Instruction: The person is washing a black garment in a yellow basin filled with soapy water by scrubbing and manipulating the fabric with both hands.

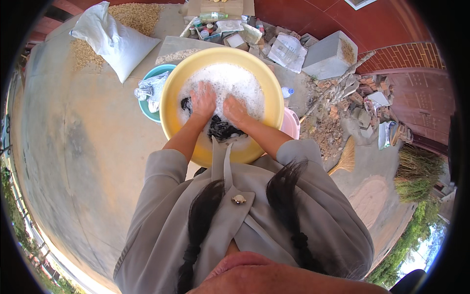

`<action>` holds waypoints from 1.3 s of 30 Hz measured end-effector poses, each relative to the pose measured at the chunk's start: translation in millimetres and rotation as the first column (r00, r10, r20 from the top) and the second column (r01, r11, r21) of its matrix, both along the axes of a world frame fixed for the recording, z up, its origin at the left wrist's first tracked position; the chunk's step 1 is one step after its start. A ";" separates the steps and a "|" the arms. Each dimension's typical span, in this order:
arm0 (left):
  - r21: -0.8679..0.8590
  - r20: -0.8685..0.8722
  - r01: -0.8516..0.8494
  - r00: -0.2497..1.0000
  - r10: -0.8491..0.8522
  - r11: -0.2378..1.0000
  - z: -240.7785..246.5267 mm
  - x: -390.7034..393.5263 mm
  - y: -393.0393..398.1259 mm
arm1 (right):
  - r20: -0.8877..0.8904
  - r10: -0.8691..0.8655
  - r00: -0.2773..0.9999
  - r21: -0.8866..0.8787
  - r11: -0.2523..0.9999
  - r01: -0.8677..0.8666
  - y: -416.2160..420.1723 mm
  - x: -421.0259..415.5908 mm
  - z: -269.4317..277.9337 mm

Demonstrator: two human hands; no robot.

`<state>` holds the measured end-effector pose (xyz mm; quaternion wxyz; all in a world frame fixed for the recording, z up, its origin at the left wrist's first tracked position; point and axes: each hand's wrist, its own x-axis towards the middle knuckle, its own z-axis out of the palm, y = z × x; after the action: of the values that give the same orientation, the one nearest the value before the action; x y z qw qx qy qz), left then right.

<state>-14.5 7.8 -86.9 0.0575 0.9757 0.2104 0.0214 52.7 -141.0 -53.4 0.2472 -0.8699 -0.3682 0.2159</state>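
Note:
A large yellow plastic basin (pixel 270 66) of foamy water stands directly before me. Black wet cloth (pixel 222 128) lies partly sunk in the white suds (pixel 235 75), and a smaller dark patch shows at the left. My left hand (pixel 203 100) is in the suds between these two dark areas, its fingers extended and slightly apart, with nothing visibly gripped. Just above the larger black bunch, my right hand (pixel 235 109) has its fingers curled down into the foam. Suds hide those fingertips, so whether they hold cloth cannot be told.
Left of the basin, a teal tub (pixel 148 113) holds pale wet cloth (pixel 158 88). A pink tub (pixel 292 123) and a plastic bottle (pixel 288 92) are at the right. Beyond lie a white sack (pixel 117 44), bottles and rubble. A straw broom (pixel 345 156) rests at right.

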 end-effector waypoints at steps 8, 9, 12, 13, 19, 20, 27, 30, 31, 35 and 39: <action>-0.447 0.151 -0.133 0.963 0.221 0.885 91.6 22.5 29.4 | -0.099 -0.196 0.975 -0.007 0.980 0.197 13.1 32.5 49.6; -0.506 0.199 -0.133 0.943 0.265 0.852 100.5 17.6 34.6 | -0.150 -0.278 0.949 0.034 0.958 0.286 9.1 40.1 57.8; -0.659 0.321 -0.122 0.847 0.424 0.742 133.5 -8.3 39.6 | -0.270 -0.414 0.870 0.370 0.789 0.490 -17.5 59.1 86.7; -0.621 0.396 -0.070 0.832 0.390 0.781 135.1 -20.4 38.9 | -0.335 -0.373 0.865 0.460 0.737 0.496 -24.6 61.9 115.2; -0.539 0.377 -0.114 0.854 0.360 0.835 149.1 -57.7 23.6 | -0.004 -0.257 0.966 0.184 0.950 0.253 -47.2 64.5 167.0; -0.550 0.397 -0.098 0.843 0.363 0.829 157.6 -60.9 21.3 | 0.013 -0.203 0.979 0.060 0.978 0.201 -54.3 58.9 171.7; -0.666 0.483 -0.009 0.757 0.441 0.746 242.2 -65.1 -2.4 | -0.203 0.179 0.963 0.258 0.958 -0.124 -50.3 -1.5 135.0; -0.645 0.547 -0.025 0.684 0.483 0.764 236.1 -62.6 5.5 | -0.109 0.035 0.993 0.309 0.951 0.000 -48.6 -4.5 134.5; -0.592 0.534 -0.086 0.703 0.470 0.801 225.7 -64.6 12.5 | -0.008 -0.030 1.000 0.314 0.949 0.031 -50.4 -4.4 144.2; -0.461 0.467 -0.242 0.752 0.465 0.854 175.5 -73.6 29.1 | 0.274 -0.220 0.936 0.662 0.750 -0.017 -67.5 6.5 188.6; -0.464 0.531 -0.218 0.707 0.467 0.858 160.6 -63.5 23.5 | 0.101 -0.012 0.995 0.542 0.839 -0.045 -87.5 2.1 181.8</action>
<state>-78.0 31.3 73.7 0.3005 0.8250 0.3599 0.3154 54.9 -228.5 128.3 0.4628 -0.7707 -0.4338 0.0610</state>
